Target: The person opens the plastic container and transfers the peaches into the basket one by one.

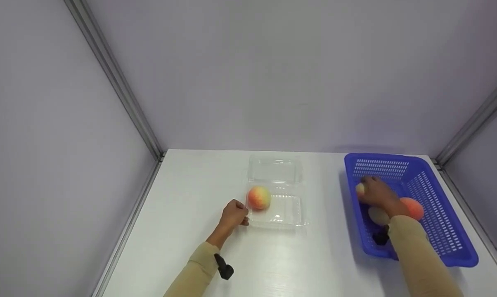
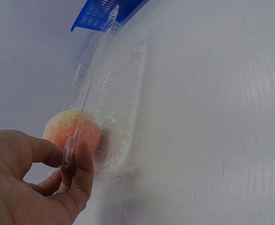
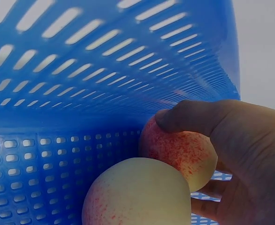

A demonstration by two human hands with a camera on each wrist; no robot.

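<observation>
My left hand (image 1: 234, 214) pinches the rim at the near left corner of a clear plastic clamshell container (image 1: 287, 208), whose lid (image 1: 273, 171) lies folded back behind it. One red-and-yellow peach (image 1: 259, 197) sits in the left part of its base. Inside the blue basket (image 1: 450, 264), my right hand (image 1: 378, 194) grips a peach (image 3: 182, 152) near the left wall, thumb on its upper side. Right beside that fruit is a pale peach (image 3: 137, 194). Another, orange-red peach (image 1: 412, 208) shows partly behind my right wrist.
Slotted walls surround the fruit in the basket, which stands on the right side of the white table (image 1: 182, 181). Grey panels with metal frame posts (image 1: 120, 86) enclose the table at the back and both sides.
</observation>
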